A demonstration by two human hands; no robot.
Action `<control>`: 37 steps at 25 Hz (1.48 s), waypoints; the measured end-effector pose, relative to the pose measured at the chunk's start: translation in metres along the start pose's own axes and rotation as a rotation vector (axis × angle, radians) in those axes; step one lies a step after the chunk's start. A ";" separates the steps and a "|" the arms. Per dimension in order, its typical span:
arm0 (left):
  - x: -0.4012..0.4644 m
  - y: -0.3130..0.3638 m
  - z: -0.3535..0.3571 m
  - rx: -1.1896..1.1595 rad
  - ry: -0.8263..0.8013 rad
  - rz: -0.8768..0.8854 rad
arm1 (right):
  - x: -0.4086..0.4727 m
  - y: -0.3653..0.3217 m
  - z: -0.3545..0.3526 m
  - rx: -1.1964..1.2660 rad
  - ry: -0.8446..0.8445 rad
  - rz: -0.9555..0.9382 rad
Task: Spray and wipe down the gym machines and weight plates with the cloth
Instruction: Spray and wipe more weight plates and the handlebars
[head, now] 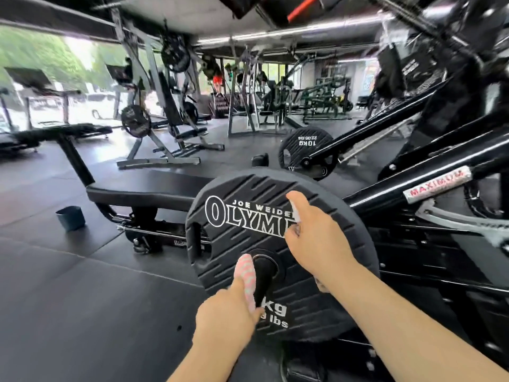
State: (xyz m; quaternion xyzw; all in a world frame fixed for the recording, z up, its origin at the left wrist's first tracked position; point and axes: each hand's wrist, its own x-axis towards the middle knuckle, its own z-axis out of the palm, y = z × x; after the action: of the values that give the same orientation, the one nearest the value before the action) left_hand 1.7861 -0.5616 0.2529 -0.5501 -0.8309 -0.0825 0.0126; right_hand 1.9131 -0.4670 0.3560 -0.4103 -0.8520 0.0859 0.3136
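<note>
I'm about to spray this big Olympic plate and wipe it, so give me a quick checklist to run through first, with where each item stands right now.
1. Cloth in hand: ok. The left hand grips the pink cloth near the plate's hub.
2. Sprayer in hand: ok. The right hand holds a pale spray bottle, mostly hidden by the fingers.
3. Nozzle aimed at the plate face: cannot tell; the nozzle is hidden.
4. Plate seated on its peg: ok. The large weight plate hangs on the hub.
5. Plate face unobstructed: ok, apart from both hands.
6. Liquid left in the bottle: cannot tell.
</note>
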 end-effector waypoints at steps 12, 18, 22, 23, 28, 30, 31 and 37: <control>0.000 -0.043 -0.068 -0.626 0.135 -0.217 | -0.035 0.033 -0.019 0.220 0.159 0.126; 0.074 0.000 -0.168 -0.458 0.642 0.260 | -0.071 0.053 0.020 0.137 -0.122 0.114; 0.114 0.077 -0.153 -0.022 0.415 0.624 | -0.081 0.064 0.029 0.193 -0.053 0.223; 0.117 0.081 -0.143 0.064 0.395 0.619 | -0.081 0.065 0.030 0.211 -0.036 0.226; 0.139 0.067 -0.117 0.152 0.533 0.576 | -0.079 0.068 0.034 0.215 -0.047 0.230; 0.140 0.066 -0.117 0.128 0.550 0.568 | -0.079 0.069 0.031 0.218 -0.069 0.236; 0.140 0.063 -0.116 0.087 0.557 0.570 | -0.078 0.070 0.029 0.222 -0.072 0.233; 0.155 0.019 -0.111 -0.184 0.595 0.481 | -0.068 0.074 0.020 0.224 -0.052 0.178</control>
State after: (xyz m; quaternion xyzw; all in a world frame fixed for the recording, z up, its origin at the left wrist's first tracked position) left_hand 1.7342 -0.4302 0.3824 -0.6800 -0.6276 -0.3070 0.2224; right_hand 1.9805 -0.4676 0.2791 -0.4442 -0.8054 0.2184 0.3262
